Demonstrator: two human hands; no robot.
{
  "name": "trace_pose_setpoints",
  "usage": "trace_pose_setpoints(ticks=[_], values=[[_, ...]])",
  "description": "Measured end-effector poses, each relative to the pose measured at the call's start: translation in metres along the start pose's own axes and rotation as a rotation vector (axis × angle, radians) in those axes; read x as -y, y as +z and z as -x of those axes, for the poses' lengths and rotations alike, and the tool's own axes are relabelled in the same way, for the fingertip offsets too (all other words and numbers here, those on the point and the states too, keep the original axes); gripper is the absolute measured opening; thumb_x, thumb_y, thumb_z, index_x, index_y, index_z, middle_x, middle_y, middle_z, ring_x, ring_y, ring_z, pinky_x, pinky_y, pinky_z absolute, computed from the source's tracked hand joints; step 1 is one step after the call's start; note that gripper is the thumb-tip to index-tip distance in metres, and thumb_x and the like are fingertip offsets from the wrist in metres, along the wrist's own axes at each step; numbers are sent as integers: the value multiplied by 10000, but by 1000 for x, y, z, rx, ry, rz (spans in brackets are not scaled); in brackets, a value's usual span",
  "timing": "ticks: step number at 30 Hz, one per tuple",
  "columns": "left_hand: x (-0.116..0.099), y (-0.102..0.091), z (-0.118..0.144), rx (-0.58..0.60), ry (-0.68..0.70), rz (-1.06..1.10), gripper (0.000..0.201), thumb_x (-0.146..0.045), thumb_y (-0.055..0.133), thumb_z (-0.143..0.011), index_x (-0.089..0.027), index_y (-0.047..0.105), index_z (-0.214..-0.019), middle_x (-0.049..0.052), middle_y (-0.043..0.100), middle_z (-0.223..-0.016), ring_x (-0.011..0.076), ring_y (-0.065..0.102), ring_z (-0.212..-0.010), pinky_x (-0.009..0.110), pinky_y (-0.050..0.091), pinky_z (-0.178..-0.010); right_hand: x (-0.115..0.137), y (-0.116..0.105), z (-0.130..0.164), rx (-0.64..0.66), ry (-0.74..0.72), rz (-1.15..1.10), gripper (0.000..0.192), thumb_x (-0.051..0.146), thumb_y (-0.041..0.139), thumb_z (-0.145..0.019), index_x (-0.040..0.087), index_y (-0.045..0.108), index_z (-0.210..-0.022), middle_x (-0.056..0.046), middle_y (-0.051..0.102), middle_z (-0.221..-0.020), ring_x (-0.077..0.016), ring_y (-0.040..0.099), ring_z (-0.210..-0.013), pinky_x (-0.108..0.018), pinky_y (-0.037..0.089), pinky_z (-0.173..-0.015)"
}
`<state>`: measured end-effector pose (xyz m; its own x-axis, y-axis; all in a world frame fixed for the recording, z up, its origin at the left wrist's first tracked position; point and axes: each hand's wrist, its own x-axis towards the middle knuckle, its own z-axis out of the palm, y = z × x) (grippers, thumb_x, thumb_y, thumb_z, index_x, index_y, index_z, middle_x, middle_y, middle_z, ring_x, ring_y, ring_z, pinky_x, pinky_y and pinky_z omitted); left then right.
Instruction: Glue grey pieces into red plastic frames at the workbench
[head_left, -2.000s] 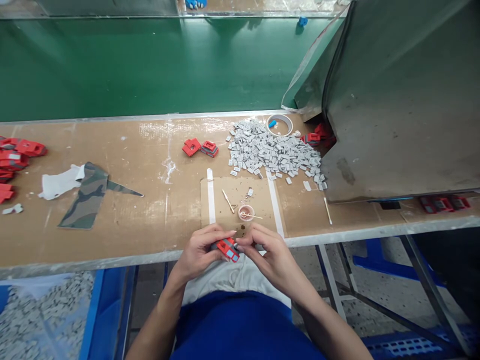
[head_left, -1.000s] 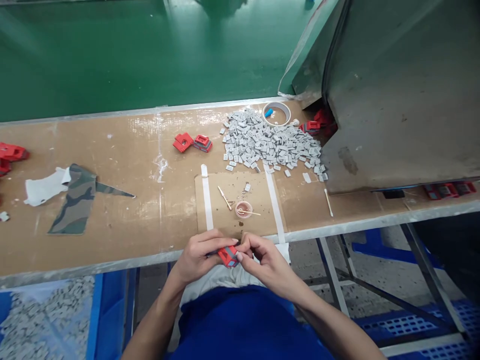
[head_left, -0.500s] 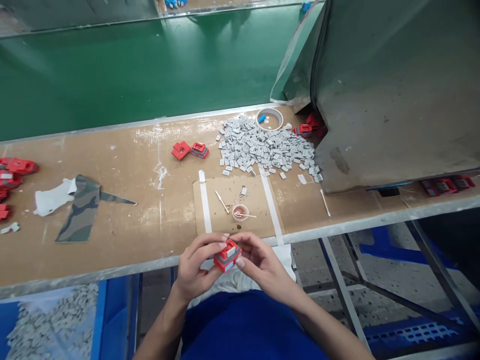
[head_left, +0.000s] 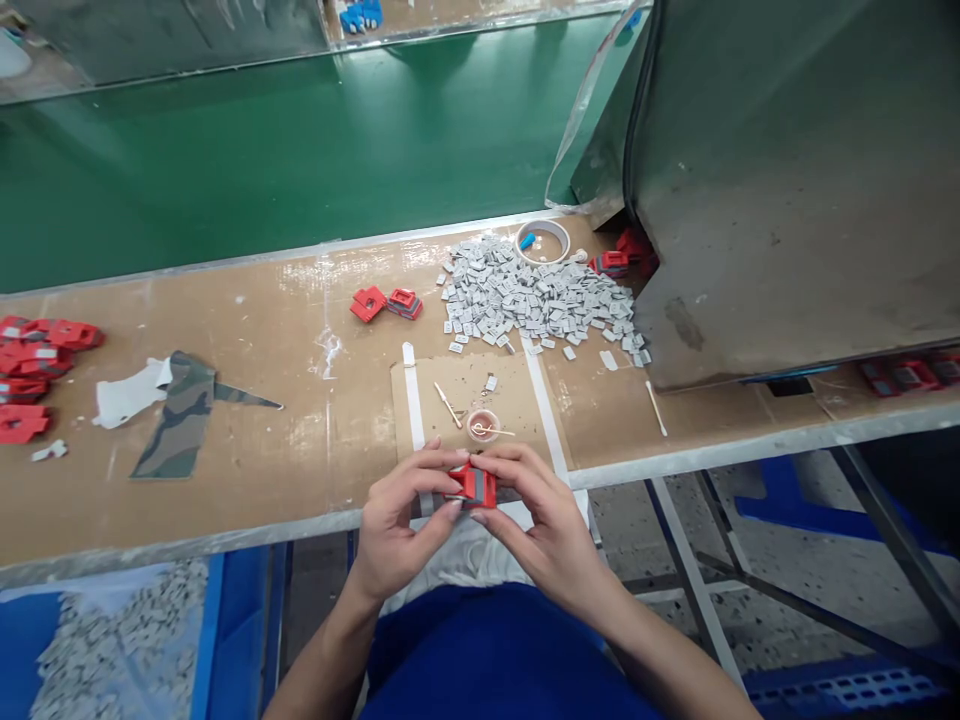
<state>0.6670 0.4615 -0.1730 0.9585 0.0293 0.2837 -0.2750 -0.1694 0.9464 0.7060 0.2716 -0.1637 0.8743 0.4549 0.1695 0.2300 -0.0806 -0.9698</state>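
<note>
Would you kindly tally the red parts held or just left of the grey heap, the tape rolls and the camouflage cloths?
Held red part: 1
Red parts left of grey heap: 2
Tape roll: 1
Camouflage cloth: 1
Total: 5

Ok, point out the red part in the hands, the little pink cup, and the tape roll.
Red part [head_left: 473, 484], head view, on its red top face.
Pink cup [head_left: 482, 425], head view, on its rim.
Tape roll [head_left: 559, 236], head view, on the right of its ring.
</note>
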Motion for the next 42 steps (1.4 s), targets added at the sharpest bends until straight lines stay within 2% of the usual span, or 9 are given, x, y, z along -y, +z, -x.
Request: trace_pose_setpoints(ticks=[8,14,21,25,30,33,37,39,42], values=[[0,-5,0,12,-95,40,152,-83,726,-910,-213,757,-983,97,773,-1160,207,743,-1111,310,604,-968,-7,-3,-9,69,-66,39,292,198,699,-995,240,639,-1278,-97,667,-1185,-205,703,-1126,-303,612,-935],[-1,-4,3,5,-133,-11,123,-90,720,-908,-205,750,-940,93,763,-1102,199,753,-1048,281,607,-902,-10,-3,-7,85,-90,82,305,158,694,-986,232,623,-1274,-107,673,-1198,-211,704,-1131,-313,604,-961],[-5,-3,5,-2,-111,-82,124,-99,716,-909,-217,745,-937,81,761,-1059,203,747,-1065,285,601,-916,-10,-2,-4,69,-152,132,335,134,674,-990,225,615,-1307,-125,680,-1209,-216,701,-1143,-315,597,-986],[-7,-4,5,22,-89,-130,149,-94,712,-921,-226,746,-984,85,763,-1114,194,750,-1073,268,607,-907,-15,2,-2,21,-99,1,342,168,709,-979,258,645,-1303,-111,681,-1206,-215,699,-1154,-310,610,-954],[-1,-3,7,76,-38,-45,457,-223,742,-949,-270,618,-1387,118,725,-1371,232,698,-1281,345,582,-1077,-20,15,5,-67,96,-399,271,336,737,-983,289,691,-1246,-87,682,-1219,-206,709,-1141,-312,619,-944],[1,-4,7,126,-15,-134,492,-255,737,-960,-256,601,-1432,140,721,-1402,257,705,-1291,370,585,-1092,-21,17,9,-75,172,-513,318,391,726,-990,300,651,-1285,-81,708,-1233,-199,732,-1103,-327,625,-945],[-4,-6,2,157,59,-314,466,-143,694,-957,-235,624,-1409,139,767,-1312,259,749,-1215,366,627,-1028,-13,4,8,-103,51,-175,216,293,673,-1022,286,678,-1238,-102,669,-1281,-227,669,-1240,-379,590,-1023],[-8,-6,-2,179,85,-330,462,-121,706,-932,-228,641,-1376,132,784,-1249,252,770,-1152,352,644,-982,-6,-4,6,-55,-38,8,123,226,637,-1031,259,707,-1127,-103,674,-1212,-225,678,-1195,-375,592,-1000],[-13,-7,-8,198,117,-315,449,-135,738,-910,-215,653,-1343,125,792,-1177,233,783,-1069,314,653,-927,4,-14,1,37,-116,140,105,171,612,-1033,240,670,-1086,-93,687,-1131,-215,708,-1093,-357,602,-935]])
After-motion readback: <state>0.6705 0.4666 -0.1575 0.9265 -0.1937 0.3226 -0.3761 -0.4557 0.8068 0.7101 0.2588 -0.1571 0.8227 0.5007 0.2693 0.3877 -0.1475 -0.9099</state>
